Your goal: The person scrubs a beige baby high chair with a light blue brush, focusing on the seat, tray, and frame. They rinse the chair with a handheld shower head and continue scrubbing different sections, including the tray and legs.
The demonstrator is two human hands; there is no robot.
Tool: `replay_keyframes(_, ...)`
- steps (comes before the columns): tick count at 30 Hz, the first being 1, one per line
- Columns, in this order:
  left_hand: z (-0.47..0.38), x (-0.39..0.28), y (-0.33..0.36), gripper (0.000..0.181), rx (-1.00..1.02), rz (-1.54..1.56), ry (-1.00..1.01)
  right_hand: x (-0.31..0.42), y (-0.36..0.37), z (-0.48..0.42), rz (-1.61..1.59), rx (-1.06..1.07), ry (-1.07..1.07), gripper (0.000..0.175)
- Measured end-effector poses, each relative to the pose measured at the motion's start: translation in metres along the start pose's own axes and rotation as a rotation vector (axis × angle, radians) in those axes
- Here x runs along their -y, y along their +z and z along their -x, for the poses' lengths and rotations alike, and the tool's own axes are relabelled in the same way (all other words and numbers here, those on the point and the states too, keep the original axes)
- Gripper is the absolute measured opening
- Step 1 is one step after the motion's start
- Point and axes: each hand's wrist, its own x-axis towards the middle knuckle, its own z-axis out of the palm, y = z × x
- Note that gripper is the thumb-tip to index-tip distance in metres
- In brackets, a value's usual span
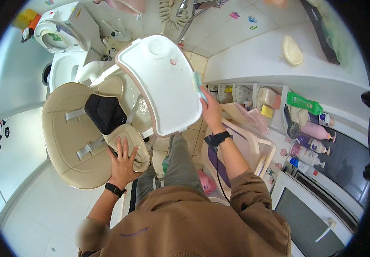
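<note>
A baby high chair with a beige padded seat (66,128) stands before me, with grey harness straps and a black pad (106,113) at its middle. Its white tray (172,93) has a brownish-pink rim and a small reddish spot with some wetness near the far end. My right hand (212,110) grips a light teal scrub brush (196,84), whose pale bristles touch the tray's right edge. Fingers spread, my left hand (124,162) rests flat on the chair's beige side cushion (132,144) and holds nothing.
A toilet (67,67) stands at far left, beside a white machine. On the right, a shelf rack (255,93) holds soaps, a yellow sponge (267,111) and a green bottle (304,103); several pump bottles stand farther right. Below lies a pale basin (236,141). A shower hose (169,16) hangs behind.
</note>
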Motion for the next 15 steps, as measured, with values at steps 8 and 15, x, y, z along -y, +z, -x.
replay_keyframes(8,-0.024,-0.007,0.077,0.096,-0.223,0.034,-0.168,0.01,0.029,0.053,0.059,0.187,-0.216,0.046)
replay_keyframes(15,-0.047,0.004,0.1,0.1,-0.353,0.008,-0.179,0.033,0.059,-0.022,0.05,0.119,-0.265,0.047)
